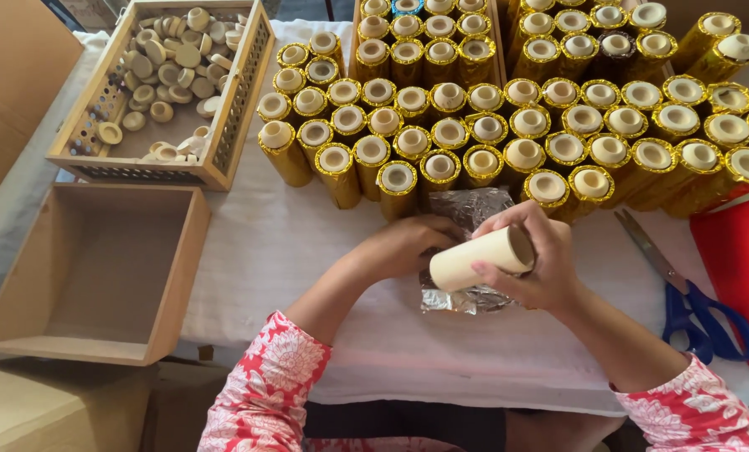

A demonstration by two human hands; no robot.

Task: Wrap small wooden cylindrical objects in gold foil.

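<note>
My right hand (535, 266) grips a plain cream cardboard tube (481, 259), held on its side just above a crumpled sheet of silver foil (472, 211) that lies on the white cloth (274, 243). My left hand (408, 244) rests on the foil's left edge, fingers curled down onto it, beside the tube's closed end. Both sleeves are red with a white flower print. Behind the foil stand several rows of upright tubes wrapped in gold foil (508, 125).
A wooden tray with mesh sides (239, 109) at the back left holds several small round cream plugs. An empty wooden box (177, 276) sits at the front left. Blue-handled scissors (692, 310) lie at the right, next to a red container (738, 268).
</note>
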